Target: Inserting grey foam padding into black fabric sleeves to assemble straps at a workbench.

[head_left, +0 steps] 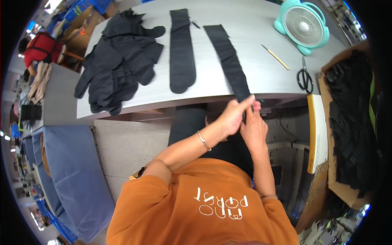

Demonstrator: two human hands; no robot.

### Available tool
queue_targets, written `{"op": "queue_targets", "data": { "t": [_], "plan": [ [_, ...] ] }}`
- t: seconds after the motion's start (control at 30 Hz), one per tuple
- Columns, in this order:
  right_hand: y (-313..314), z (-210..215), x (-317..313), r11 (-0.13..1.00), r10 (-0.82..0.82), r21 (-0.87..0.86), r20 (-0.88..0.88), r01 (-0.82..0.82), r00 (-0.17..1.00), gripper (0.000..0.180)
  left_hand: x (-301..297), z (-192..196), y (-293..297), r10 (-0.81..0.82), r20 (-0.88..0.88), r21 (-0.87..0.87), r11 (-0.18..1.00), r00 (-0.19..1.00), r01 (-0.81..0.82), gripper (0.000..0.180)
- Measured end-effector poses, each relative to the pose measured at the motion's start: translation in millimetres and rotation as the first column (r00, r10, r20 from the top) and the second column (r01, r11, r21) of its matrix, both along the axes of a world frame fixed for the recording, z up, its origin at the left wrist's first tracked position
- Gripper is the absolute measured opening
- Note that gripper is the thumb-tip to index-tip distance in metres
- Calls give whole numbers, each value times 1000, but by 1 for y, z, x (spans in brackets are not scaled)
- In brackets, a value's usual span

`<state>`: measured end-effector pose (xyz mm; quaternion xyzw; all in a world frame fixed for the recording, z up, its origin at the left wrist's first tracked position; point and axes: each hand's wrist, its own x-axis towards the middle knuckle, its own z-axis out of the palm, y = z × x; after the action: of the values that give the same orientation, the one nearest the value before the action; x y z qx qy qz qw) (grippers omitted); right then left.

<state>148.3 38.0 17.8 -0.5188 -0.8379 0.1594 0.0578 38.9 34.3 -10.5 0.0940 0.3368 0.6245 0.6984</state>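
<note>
both hands, left hand and right hand, pinched the near end of a black fabric strip at the worktop edge; scissors lay well apart.

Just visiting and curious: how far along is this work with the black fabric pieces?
One black piece already lies flat on the table. Both hands, left and right, grip the near end of a black strip at the table edge. A black pile lies at the left.
</note>
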Motion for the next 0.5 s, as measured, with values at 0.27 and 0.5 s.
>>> {"op": "queue_targets", "data": {
  "t": [0.27, 0.5],
  "plan": [
    [-34, -11, 2, 944, -42, 328, 0, 39, 999, 57, -14, 12, 6, 20, 99, -70, 997, 995, -13, 29],
    [-4, -18, -5, 987, -71, 141, -29, 74, 997, 40, 12, -3, -2, 19, 92, -30, 999, 996, -17, 35]
  ]
}}
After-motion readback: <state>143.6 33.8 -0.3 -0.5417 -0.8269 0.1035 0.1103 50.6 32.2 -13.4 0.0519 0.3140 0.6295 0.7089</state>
